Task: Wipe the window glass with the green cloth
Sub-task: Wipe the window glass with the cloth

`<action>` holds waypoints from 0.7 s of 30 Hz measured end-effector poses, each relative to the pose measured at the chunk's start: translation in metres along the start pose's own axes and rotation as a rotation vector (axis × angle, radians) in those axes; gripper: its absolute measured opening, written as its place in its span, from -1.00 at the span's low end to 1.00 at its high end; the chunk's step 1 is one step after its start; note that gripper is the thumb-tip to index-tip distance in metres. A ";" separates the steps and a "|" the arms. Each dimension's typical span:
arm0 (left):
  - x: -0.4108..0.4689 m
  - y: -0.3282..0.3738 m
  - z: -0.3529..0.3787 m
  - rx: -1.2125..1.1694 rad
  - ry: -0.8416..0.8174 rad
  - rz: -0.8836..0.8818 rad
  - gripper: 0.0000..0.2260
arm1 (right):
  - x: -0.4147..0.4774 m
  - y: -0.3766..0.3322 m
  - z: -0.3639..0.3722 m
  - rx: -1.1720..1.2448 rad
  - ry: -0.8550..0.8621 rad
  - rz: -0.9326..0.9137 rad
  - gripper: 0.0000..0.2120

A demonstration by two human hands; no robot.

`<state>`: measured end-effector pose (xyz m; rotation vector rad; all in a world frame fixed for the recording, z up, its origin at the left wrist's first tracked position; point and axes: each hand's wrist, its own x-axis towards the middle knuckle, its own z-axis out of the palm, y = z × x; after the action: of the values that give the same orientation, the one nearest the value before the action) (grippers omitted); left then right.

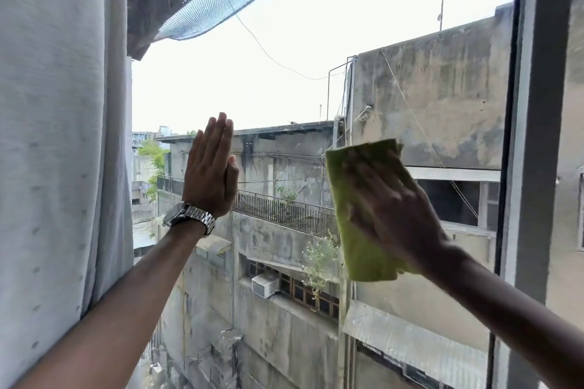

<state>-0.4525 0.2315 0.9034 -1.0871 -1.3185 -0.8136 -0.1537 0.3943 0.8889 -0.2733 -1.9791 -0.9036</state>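
Blurred right hand (395, 208), seemingly spread flat, presses green cloth (357, 249) near the right edge of window glass (284, 57); left hand (210, 174) lies flat, fingers together.

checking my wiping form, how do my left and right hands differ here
The left hand is bare, fingers together and pointing up; the right hand presses the green cloth flat against the window glass. The left hand looks sharp, while the right hand is blurred. A metal watch sits at the left wrist; none shows at the right. Both hands are open and raised to similar height.
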 end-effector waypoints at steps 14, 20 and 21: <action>0.000 -0.002 -0.002 0.011 0.005 0.005 -0.48 | 0.004 -0.092 0.035 0.116 -0.110 -0.145 -0.30; -0.001 -0.003 0.000 0.014 0.017 0.008 -0.47 | 0.000 -0.001 0.025 0.029 0.057 -0.051 -0.41; -0.001 -0.005 0.001 0.015 0.020 0.016 -0.47 | 0.009 0.008 0.020 0.012 0.076 0.008 -0.42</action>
<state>-0.4573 0.2311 0.9027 -1.0739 -1.2961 -0.8001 -0.1673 0.4124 0.8936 -0.2369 -1.9116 -0.8844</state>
